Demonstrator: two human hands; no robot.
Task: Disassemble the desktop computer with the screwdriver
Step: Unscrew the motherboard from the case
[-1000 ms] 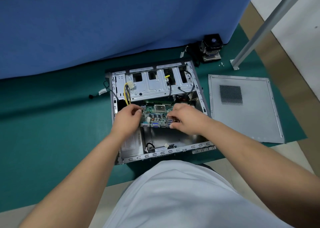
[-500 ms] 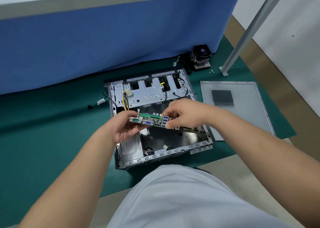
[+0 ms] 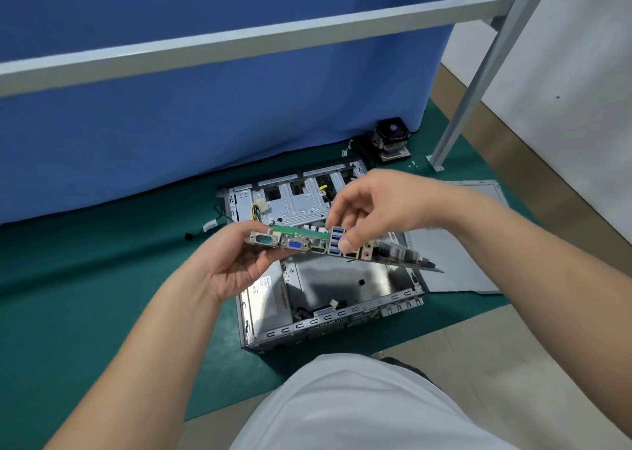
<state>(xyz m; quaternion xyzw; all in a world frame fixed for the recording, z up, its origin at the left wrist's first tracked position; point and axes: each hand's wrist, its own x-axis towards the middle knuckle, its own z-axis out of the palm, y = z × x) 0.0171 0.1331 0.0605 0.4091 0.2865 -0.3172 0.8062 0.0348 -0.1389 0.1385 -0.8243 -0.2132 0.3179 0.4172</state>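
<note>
Both my bare forearms reach forward from the bottom of the view and converge in the middle. My left hand (image 3: 236,261) is turned palm up, fingers curled upward, thumb on top, gripping the left end of the motherboard (image 3: 307,242). My right hand (image 3: 379,210) comes in from the right, palm down, wrist slightly bent, and pinches the board's near edge, thumb toward me and fingers over the top. The two hands sit near each other, not touching, raised level with one another.
</note>
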